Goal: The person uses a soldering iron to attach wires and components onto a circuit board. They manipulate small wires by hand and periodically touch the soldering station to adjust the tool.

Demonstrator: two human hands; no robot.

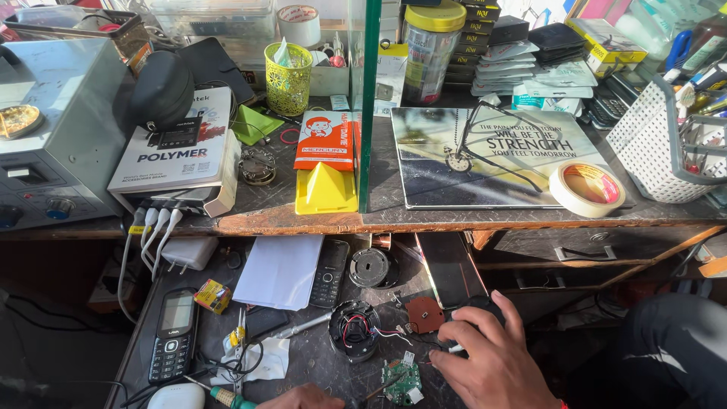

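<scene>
My right hand (488, 360) rests at the lower right of the dark lower bench, fingers curled over a black rounded part (478, 305), with a small white piece (455, 348) under the thumb. Just left of it lie a green circuit board (401, 376), a brown round disc (424, 313) and an opened round black housing (354, 330) with red and white wires. Only the back of my left hand (303, 397) shows at the bottom edge, beside a thin metal tool (375, 391); its grip is hidden.
On the lower bench lie two keypad phones (173, 335) (328, 273), a white paper (280, 269), a green-handled screwdriver (227, 396) and a round speaker (371, 266). The upper shelf (454, 218) carries a tape roll (587, 188), a white basket (650, 148), a picture board (492, 155) and a grey machine (53, 129).
</scene>
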